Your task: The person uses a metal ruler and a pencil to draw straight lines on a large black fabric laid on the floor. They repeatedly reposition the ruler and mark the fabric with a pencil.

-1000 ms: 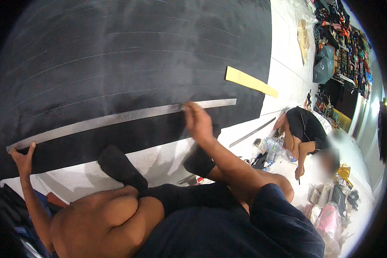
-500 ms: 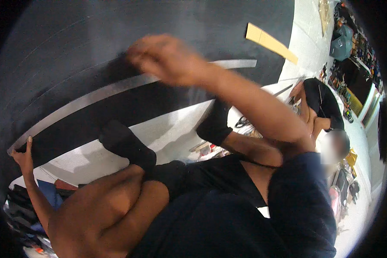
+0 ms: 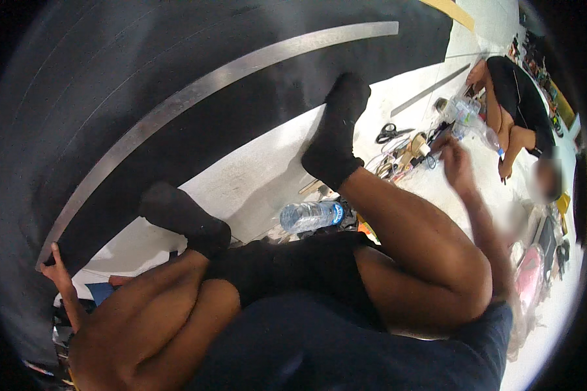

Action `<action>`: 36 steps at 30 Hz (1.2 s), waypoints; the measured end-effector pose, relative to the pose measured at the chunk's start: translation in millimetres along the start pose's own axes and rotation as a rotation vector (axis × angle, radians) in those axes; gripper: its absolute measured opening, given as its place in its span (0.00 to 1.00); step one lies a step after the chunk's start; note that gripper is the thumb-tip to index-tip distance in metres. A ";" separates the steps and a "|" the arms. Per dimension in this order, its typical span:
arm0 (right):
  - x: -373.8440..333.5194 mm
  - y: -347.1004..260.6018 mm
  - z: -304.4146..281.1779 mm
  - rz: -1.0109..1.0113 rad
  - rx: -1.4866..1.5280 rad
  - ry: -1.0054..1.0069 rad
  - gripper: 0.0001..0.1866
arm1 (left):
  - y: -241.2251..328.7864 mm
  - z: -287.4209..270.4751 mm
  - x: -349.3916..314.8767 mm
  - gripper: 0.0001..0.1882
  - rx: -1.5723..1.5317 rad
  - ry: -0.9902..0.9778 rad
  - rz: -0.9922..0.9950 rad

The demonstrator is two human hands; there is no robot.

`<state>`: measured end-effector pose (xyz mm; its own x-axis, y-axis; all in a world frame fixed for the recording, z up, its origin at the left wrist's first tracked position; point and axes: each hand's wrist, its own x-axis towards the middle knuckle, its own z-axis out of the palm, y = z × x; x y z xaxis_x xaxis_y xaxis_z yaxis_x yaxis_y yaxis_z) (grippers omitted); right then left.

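A long metal ruler lies across a wide black sheet, its edges bent by the lens. At the ruler's near left end, my left hand presses down with thumb and fingers spread apart. My right hand is off to the right, above the floor beside a clutter of small tools and cords. Motion blurs its fingers, so whether it holds anything is unclear. Black-handled scissors lie just left of it.
My socked feet rest by the sheet's near edge. A clear plastic bottle lies between my legs. Another person sits at the right, near clear plastic bottles. A thin strip lies on the white floor, and a yellow strip at the top.
My right hand has swung from over the ruler to the clutter at the right. My left hand stays at the ruler's end. The view has shifted, bringing the bottle and scissors into sight.
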<state>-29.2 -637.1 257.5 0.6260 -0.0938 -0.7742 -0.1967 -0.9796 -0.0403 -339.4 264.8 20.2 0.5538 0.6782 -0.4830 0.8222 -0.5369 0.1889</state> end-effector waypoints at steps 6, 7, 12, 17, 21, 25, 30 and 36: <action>-133.7 56.9 141.9 0.292 0.497 -0.128 0.13 | -32.4 4.0 13.8 0.45 0.104 0.041 0.007; -138.2 50.3 131.7 0.307 0.482 -0.142 0.13 | -28.4 -0.1 12.1 0.45 0.050 0.019 -0.005; -157.9 8.2 62.8 0.364 0.431 -0.128 0.13 | 3.7 1.8 5.4 0.54 0.010 -0.012 -0.131; -166.9 -15.3 46.3 0.343 0.435 -0.052 0.14 | 8.7 1.5 2.8 0.53 -0.044 0.001 -0.143; -161.6 -26.3 54.0 0.324 0.476 0.001 0.15 | 0.7 11.1 7.7 0.50 -0.105 0.038 -0.016; -154.6 -30.0 73.1 0.290 0.523 0.036 0.15 | -15.3 11.5 13.8 0.50 -0.012 0.072 -0.045; -126.9 -31.0 82.6 0.243 0.545 0.120 0.16 | 18.7 14.0 0.0 0.52 -0.066 0.029 -0.080; -25.9 -40.9 81.9 0.037 0.487 0.260 0.17 | 5.9 8.0 -0.7 0.56 -0.061 0.021 -0.067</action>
<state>-99.2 -580.1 227.4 0.7654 -0.2278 -0.6019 -0.5100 -0.7852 -0.3513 -335.9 257.1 14.9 0.4992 0.7223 -0.4785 0.8637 -0.4588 0.2086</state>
